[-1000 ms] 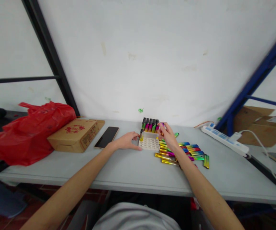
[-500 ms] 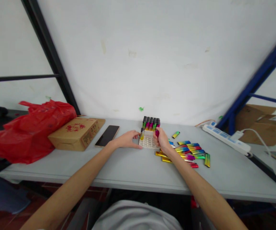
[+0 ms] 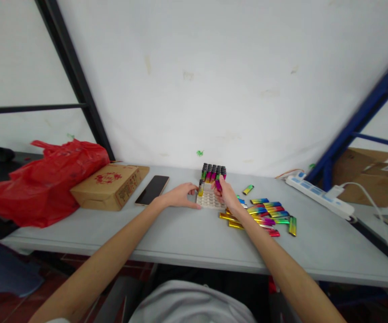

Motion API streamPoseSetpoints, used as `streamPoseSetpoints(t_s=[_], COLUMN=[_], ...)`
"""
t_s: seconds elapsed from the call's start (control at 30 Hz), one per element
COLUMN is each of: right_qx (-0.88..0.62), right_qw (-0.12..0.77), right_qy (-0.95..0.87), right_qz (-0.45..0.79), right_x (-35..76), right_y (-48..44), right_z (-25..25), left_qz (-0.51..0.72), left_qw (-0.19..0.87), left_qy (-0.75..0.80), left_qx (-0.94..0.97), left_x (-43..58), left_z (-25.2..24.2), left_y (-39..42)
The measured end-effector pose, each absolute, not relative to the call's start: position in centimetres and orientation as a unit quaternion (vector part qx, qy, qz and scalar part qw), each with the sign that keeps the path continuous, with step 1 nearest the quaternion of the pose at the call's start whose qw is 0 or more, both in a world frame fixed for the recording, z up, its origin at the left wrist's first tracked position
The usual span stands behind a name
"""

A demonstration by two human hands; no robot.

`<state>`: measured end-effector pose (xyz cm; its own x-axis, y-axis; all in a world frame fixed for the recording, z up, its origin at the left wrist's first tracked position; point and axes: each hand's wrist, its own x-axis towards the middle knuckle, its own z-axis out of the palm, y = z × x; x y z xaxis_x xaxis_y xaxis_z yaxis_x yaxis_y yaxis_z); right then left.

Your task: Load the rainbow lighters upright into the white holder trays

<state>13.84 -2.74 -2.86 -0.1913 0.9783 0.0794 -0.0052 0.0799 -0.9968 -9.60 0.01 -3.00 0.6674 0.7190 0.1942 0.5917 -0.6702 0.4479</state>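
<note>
A white tray (image 3: pixel 208 200) with rows of holes lies on the table in front of me. One yellow lighter (image 3: pixel 201 188) stands upright at its far left corner. My left hand (image 3: pixel 181 196) rests at the tray's left side, thumb and fingers apart around that edge. Over the tray's right part, my right hand (image 3: pixel 226 195) pinches a purple lighter (image 3: pixel 218 185). Behind the tray, a block of upright lighters (image 3: pixel 213 172) with black tops stands in rows. Right of my right hand, several loose lighters (image 3: pixel 271 210) in metallic colours lie in a pile, partly hidden by my forearm.
A dark phone (image 3: pixel 152 190) lies to the left, beside a cardboard box (image 3: pixel 108 188) and a red plastic bag (image 3: pixel 45 184). One stray lighter (image 3: pixel 248 189) lies behind the pile. A white power strip (image 3: pixel 320 197) with a cable runs along the right side.
The purple lighter in my right hand now shows more fully and has shifted slightly left, tilted. My left hand keeps its place at the tray. The view has shifted a little.
</note>
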Motion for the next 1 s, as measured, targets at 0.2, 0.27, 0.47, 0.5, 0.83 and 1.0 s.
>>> streamPoseSetpoints(t_s=[0.2,0.27,0.47,0.5,0.83,1.0], right_qx=[-0.444,-0.443,-0.456,-0.455,-0.445,-0.420], right_qw=[0.447,0.438,0.424,0.428,0.428,0.418], right_qy=[-0.727,-0.757,-0.767,-0.762,-0.739,-0.755], right_qz=[0.272,0.194,0.153,0.167,0.268,0.282], right_x=[14.1,14.1,13.5,13.4,13.1,13.0], right_y=[-3.0,-3.2,-3.7,-3.7,-3.8,-3.8], right_z=[-2.6,-2.5,-2.3,-2.3,-2.8,-3.1], left_qz=[0.179,0.178,0.179,0.181,0.174,0.188], left_qw=[0.173,0.172,0.177,0.178,0.164,0.174], left_qy=[0.370,0.370,0.370,0.370,0.374,0.368], left_qx=[0.895,0.895,0.894,0.894,0.896,0.894], left_x=[-9.5,-9.5,-9.4,-9.4,-9.3,-9.4], left_z=[-3.0,-2.9,-2.5,-2.5,-3.0,-3.4], left_y=[0.0,-0.1,-0.4,-0.5,0.0,0.2])
